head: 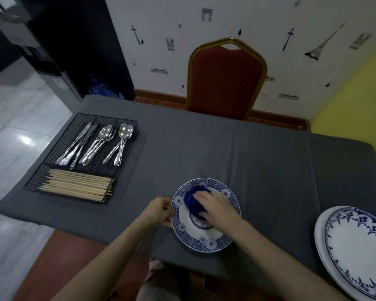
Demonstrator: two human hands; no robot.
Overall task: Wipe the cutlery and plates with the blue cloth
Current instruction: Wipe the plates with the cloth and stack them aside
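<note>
A blue-and-white patterned plate point(201, 240) lies flat on the grey tablecloth near the table's front edge. My right hand point(213, 206) presses a bunched blue cloth point(193, 199) onto the plate's upper middle. My left hand point(161, 210) pinches the plate's left rim. A stack of larger blue-trimmed plates point(356, 246) sits at the right front corner. On the left, a black wire tray point(126, 123) holds knives, forks and spoons point(109, 142) in its far compartments and wooden chopsticks point(78, 184) in its near one.
A red chair with a gold frame point(225, 79) stands behind the table's far edge against the wall. The grey tablecloth point(237, 153) covers the whole table. A tiled floor lies to the left, and my knees show under the front edge.
</note>
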